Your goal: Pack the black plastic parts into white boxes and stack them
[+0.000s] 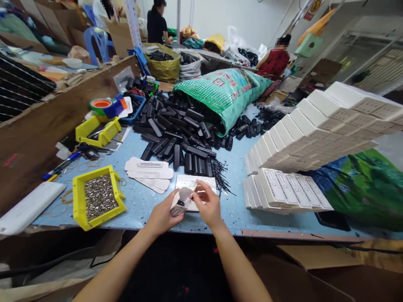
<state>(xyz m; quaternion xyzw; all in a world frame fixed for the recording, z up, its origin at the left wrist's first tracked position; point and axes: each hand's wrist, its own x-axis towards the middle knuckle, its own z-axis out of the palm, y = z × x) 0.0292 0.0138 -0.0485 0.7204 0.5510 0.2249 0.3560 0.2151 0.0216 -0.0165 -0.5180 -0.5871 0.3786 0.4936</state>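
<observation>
My left hand grips a small white card package with a dark piece in it, just above the near edge of the blue table. My right hand pinches the top of the same package with its fingers closed. Beneath the hands lies a flat white card. Several loose white cards rest to the left of it. A big heap of black plastic parts spreads across the middle of the table, with thin black ties beside it.
A yellow bin of small metal parts sits at the left, another yellow bin and tape rolls behind. Rows of white boxes stack at the right. A green sack lies behind the heap. Other people work at the far tables.
</observation>
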